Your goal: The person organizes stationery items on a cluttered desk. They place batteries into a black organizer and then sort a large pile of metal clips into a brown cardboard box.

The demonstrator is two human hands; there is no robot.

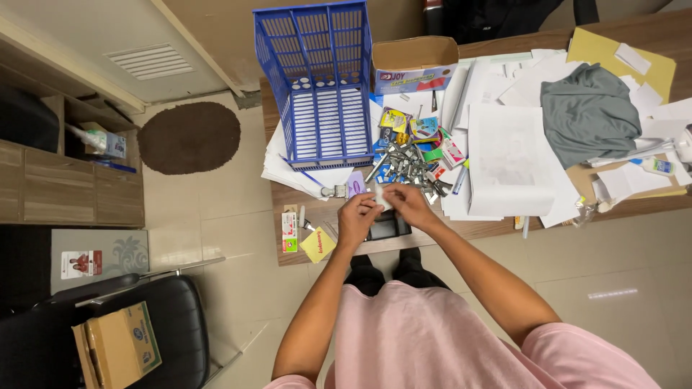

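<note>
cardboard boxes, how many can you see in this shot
2. One open cardboard box stands on the desk, just right of the blue plastic basket. A second cardboard box lies on the black chair at lower left. Others may be hidden under the papers.

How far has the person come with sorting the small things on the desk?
Done: nothing clearly; the blue basket looks empty. In hand: the left hand and the right hand together pinch one small white item above a black tray. Left: a pile of metal clips, small packets and many loose papers lie unsorted on the desk.
</note>
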